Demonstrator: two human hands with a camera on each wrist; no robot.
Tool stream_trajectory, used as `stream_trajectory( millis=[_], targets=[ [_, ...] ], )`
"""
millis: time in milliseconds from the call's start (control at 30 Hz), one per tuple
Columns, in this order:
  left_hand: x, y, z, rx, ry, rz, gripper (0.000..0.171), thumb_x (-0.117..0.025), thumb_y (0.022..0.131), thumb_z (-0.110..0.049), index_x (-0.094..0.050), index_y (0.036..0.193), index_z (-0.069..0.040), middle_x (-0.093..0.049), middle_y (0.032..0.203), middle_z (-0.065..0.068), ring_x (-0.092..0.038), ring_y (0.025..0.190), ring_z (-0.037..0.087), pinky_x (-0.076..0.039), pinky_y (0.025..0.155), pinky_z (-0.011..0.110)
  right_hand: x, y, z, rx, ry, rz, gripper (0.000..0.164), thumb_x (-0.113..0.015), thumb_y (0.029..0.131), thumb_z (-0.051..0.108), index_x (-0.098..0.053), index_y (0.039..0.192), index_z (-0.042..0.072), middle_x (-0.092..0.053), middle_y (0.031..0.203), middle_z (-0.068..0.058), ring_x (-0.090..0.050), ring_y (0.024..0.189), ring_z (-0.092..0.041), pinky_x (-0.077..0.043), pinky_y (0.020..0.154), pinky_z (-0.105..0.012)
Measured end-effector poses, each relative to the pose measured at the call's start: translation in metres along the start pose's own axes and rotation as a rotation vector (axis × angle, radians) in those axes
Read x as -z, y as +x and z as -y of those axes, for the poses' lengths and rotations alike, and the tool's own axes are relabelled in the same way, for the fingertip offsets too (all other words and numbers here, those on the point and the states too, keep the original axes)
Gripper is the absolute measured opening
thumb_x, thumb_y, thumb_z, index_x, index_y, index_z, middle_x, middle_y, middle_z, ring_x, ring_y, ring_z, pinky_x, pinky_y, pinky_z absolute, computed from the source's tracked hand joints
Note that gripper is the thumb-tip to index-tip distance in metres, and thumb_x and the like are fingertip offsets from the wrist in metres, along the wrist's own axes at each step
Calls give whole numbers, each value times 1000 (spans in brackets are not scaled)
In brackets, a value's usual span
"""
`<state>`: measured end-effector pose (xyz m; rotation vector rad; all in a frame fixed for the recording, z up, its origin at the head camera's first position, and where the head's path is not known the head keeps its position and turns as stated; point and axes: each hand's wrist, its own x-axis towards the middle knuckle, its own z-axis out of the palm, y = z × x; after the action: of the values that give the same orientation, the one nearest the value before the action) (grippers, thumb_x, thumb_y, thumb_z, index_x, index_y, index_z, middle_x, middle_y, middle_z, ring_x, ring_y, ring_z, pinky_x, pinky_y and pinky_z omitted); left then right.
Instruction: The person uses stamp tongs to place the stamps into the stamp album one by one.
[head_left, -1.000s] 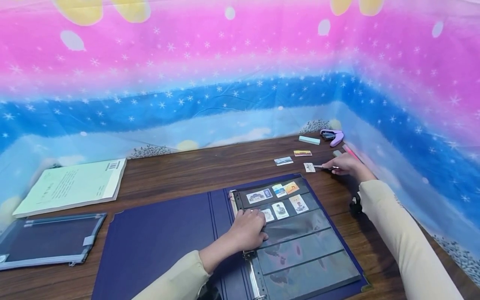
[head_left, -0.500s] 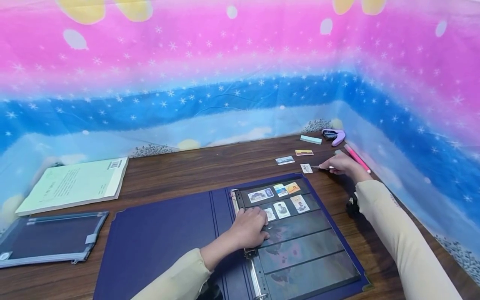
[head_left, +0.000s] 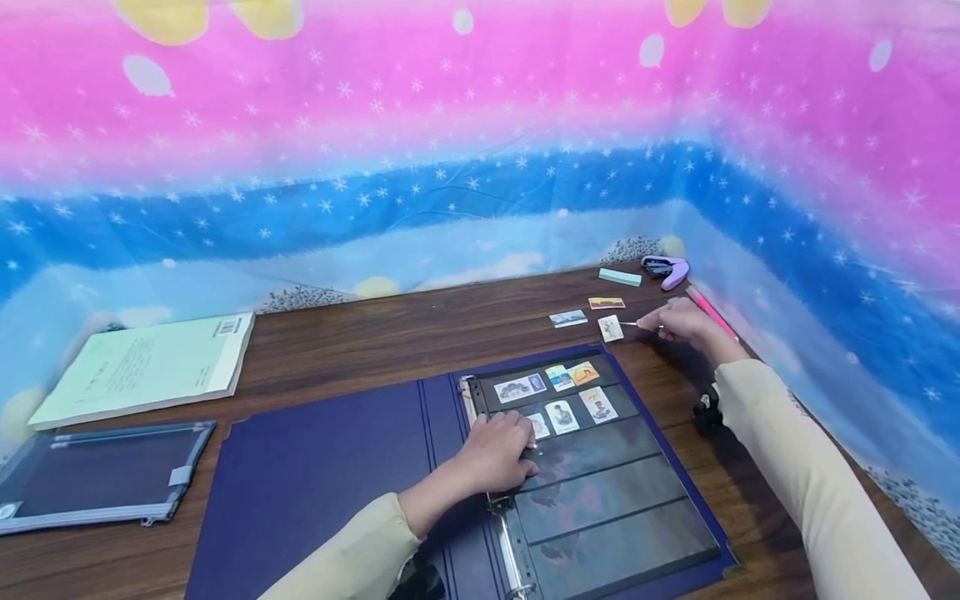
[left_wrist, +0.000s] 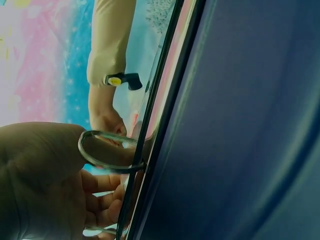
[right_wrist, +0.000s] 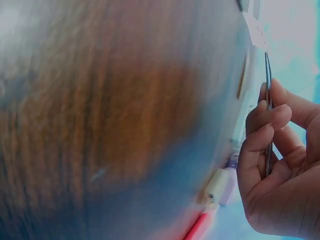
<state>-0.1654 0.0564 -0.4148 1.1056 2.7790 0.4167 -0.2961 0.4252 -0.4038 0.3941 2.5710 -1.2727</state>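
Observation:
My right hand (head_left: 675, 320) pinches metal tweezers (right_wrist: 268, 85), whose tips hold a small white stamp (head_left: 611, 327) by its edge. In the right wrist view this stamp (right_wrist: 255, 31) hangs off the tweezer tips, tilted. Below it in the head view lies a blue ring binder (head_left: 322, 467), spread flat, with a black pocketed stamp page (head_left: 600, 492) on its right side. Several stamps, such as a portrait one (head_left: 562, 417), fill the top two rows. My left hand (head_left: 495, 454) rests on the page's left edge beside the binder rings (left_wrist: 107, 152), partly covering a second-row stamp.
Two loose stamps, one yellow (head_left: 606, 303) and one grey-blue (head_left: 568, 318), lie behind the binder. Farther back are a pale green bar (head_left: 619, 277), a purple stapler (head_left: 667, 271) and a pink marker (head_left: 712, 312). A green book (head_left: 142, 367) and zip pouch (head_left: 112, 475) sit left.
With the tweezers, my right hand has shifted the white stamp slightly left and turned it to a more upright tilt. The left hand stays in place on the page.

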Motion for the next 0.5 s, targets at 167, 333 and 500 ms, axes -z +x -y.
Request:
stream_trajectory(
  millis=[167,333,500],
  targets=[
    [7,3,11,-26,-145,51,22,-72,79,-28,-58,82,-12,-54,74,-5,-46,67,8,-35,67,24,-6,-16,18,68,13,-5,47,-65,85,26,-59,120,-5,-59,74,17,-47,54,0,-41,55,-18],
    [12,7,23,-56,-360,141,12,-66,84,-14,-60,77,-6,-52,65,-4,-45,58,8,-39,62,21,-31,-40,38,93,20,-15,47,-66,84,26,-60,119,-4,-55,64,18,-43,50,-1,-36,51,-20],
    [15,12,27,-107,-363,152,14,-58,87,-8,-60,73,-5,-47,63,-5,-43,57,8,-38,63,20,-70,-65,46,91,60,48,40,-65,84,21,-63,114,-5,-58,64,14,-42,49,-1,-36,51,-18]
  ],
)
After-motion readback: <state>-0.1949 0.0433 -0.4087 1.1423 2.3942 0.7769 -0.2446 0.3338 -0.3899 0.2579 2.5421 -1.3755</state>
